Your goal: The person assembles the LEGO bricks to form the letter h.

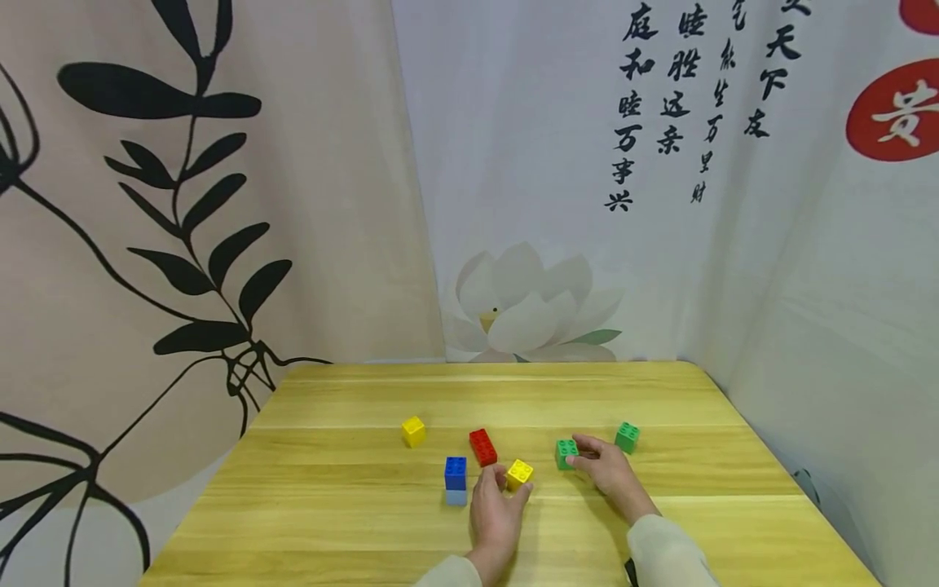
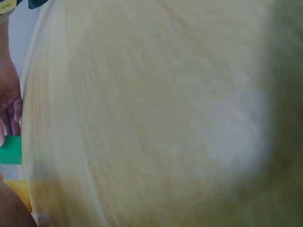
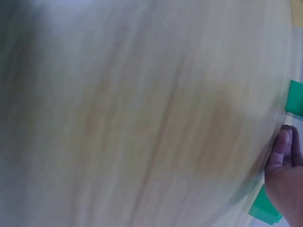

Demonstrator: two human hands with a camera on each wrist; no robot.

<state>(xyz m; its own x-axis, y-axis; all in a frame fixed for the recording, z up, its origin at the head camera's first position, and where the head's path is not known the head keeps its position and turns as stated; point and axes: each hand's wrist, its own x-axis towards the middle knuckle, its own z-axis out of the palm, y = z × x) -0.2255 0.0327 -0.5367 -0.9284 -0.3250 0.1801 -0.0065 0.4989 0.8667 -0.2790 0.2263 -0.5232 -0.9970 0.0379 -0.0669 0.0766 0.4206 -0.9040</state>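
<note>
My left hand [image 1: 497, 512] has its fingers spread about a yellow brick [image 1: 520, 473], the thumb at its right side and the fingertips just left of it. Right of that, my right hand [image 1: 606, 471] reaches to a green brick [image 1: 566, 453], its thumb overlapping the brick's right edge. The fingertips stand just short of this green brick [image 3: 295, 98] in the right wrist view. A red brick [image 1: 482, 447] lies just beyond the left fingers, and a dark blue brick [image 1: 456, 472] stands on a light blue brick [image 1: 456, 497] to their left.
Another yellow brick [image 1: 414, 432] sits farther back on the left of the wooden table [image 1: 352, 505]. A second green brick [image 1: 627, 437] lies just beyond the right hand. Printed curtains [image 1: 352, 204] hang behind the table's far edge.
</note>
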